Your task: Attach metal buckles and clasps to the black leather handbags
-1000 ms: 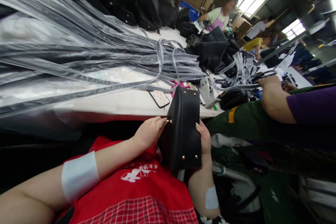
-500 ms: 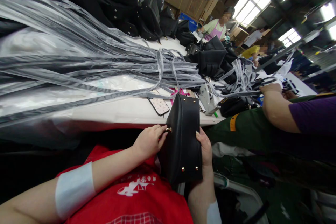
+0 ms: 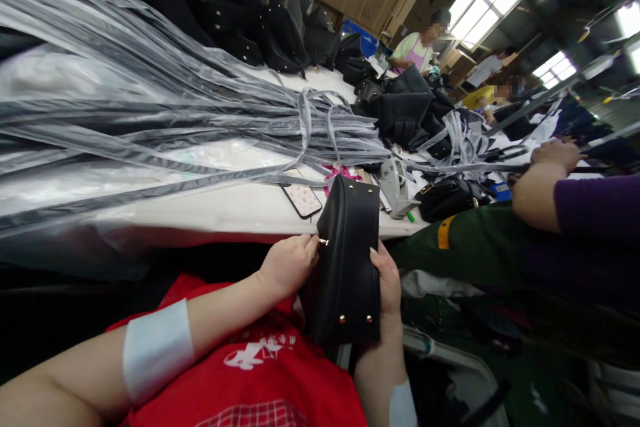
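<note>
A black leather-like handbag (image 3: 357, 260) is held on end above my lap, its base with gold studs turned toward me. My right hand (image 3: 388, 277) grips its right edge, the thumb on the base and the other fingers hidden behind. On the left side, my left hand (image 3: 291, 263) is closed, its fingertips pinching at a small gold metal fitting (image 3: 324, 241). What lies inside those fingers is partly hidden.
Plastic-wrapped straps (image 3: 240, 113) spread over the white table (image 3: 235, 213). A phone (image 3: 303, 199), a grey tape dispenser (image 3: 396, 188) and black bags (image 3: 400, 107) lie there too. A co-worker's arm (image 3: 543, 180) reaches in from the right.
My left hand has turned slightly and its fingers have closed more at the gold fitting. The handbag has shifted a little left and up. The co-worker's hand on the right has moved up and right.
</note>
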`<state>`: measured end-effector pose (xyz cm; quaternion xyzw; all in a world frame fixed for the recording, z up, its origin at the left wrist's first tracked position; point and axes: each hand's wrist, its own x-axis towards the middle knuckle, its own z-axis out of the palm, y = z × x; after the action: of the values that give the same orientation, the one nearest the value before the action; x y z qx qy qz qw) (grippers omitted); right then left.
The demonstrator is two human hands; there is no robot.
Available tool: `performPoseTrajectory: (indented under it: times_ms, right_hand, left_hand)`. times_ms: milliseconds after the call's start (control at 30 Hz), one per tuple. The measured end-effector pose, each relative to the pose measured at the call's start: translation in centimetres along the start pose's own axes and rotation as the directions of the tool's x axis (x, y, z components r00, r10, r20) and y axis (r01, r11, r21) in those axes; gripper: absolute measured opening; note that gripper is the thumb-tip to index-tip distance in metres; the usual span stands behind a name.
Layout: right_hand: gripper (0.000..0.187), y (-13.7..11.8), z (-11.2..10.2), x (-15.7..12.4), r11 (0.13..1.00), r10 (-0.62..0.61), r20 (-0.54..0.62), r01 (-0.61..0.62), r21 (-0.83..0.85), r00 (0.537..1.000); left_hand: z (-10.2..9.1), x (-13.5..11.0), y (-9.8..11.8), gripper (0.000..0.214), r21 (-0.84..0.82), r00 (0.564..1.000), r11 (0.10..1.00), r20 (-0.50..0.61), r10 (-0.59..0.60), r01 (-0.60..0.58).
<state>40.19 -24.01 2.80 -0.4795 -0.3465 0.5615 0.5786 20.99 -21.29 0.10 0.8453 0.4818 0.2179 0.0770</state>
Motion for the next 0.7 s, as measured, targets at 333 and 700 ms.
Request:
performPoseTrajectory:
  times_ms: [333, 700]
  right_hand:
    - [0.051, 0.9, -1.2, 0.8, 0.998, -0.025, -0.088, 0.03, 0.057, 0.996]
    - [0.046, 1.9, -4.4, 2.1, 0.998, -0.037, -0.114, 0.043, 0.049, 0.993]
  left_hand:
    - [1.3, 2.2, -4.3, 0.022, -0.775, 0.813, 0.38, 0.279, -0.512, 0.505]
    - [1.1, 0.9, -5.1, 0.024, -0.868, 0.817, 0.1, 0.411, -0.404, 0.486]
